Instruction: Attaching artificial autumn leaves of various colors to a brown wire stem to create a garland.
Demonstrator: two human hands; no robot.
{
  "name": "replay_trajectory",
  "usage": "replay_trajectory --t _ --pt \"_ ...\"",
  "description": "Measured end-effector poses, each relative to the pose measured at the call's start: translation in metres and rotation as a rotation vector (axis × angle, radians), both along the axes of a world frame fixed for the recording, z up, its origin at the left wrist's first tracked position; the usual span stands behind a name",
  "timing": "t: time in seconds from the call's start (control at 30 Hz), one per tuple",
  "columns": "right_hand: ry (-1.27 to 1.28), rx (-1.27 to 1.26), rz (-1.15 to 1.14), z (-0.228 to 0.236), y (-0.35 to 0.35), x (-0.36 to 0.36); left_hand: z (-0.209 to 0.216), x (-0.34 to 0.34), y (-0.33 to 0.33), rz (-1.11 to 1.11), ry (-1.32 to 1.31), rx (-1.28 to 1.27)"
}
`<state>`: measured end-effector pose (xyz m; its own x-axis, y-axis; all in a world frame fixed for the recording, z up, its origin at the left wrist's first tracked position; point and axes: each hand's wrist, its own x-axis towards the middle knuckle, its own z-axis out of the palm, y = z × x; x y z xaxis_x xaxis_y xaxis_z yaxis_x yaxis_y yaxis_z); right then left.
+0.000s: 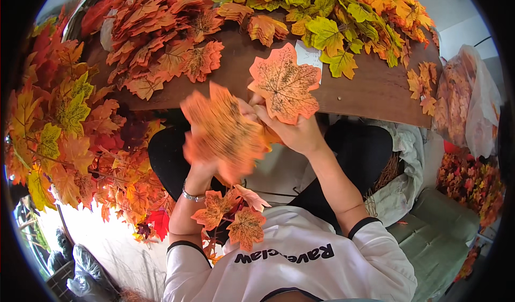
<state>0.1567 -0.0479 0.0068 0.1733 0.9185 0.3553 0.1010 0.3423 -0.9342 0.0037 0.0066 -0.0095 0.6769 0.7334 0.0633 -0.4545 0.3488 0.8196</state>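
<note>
My right hand (298, 134) is closed, its fingers pinched at the base of a pink-orange artificial maple leaf (285, 83) with dark speckles. My left hand (206, 169) is mostly hidden behind a large orange leaf (222, 130), which is smeared by motion. Its fingertips show near my right thumb, curled around an artificial maple branch whose stem is covered. Smaller orange leaves (245, 228) of a spray hang below my left wrist, over my white shirt. Both hands meet above my lap, just off the table's near edge.
On the brown table (370, 95) lie stacked red-orange leaves (166, 33), green-yellow leaves (327, 36) and a paper slip (308, 55). Leafy branches (70, 125) crowd the left side. A clear bag of leaves (461, 103) stands right, above a green padded seat (437, 237).
</note>
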Motion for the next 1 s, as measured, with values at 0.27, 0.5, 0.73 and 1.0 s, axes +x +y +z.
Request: replay_trajectory --t 0.27,0.5,0.73,1.0 --pt "0.997 -0.006 0.305 0.0 -0.021 0.029 0.033 0.007 -0.009 0.2 0.35 0.942" --pt "0.831 -0.195 0.588 0.009 -0.019 0.046 0.044 0.002 -0.012 0.129 0.37 1.197" --pt "0.242 -0.11 0.372 0.027 -0.039 0.036 0.054 -0.007 -0.025 0.136 0.471 1.365" --pt "0.855 -0.162 0.442 0.01 -0.055 0.026 0.064 -0.009 -0.037 0.036 0.479 1.363"
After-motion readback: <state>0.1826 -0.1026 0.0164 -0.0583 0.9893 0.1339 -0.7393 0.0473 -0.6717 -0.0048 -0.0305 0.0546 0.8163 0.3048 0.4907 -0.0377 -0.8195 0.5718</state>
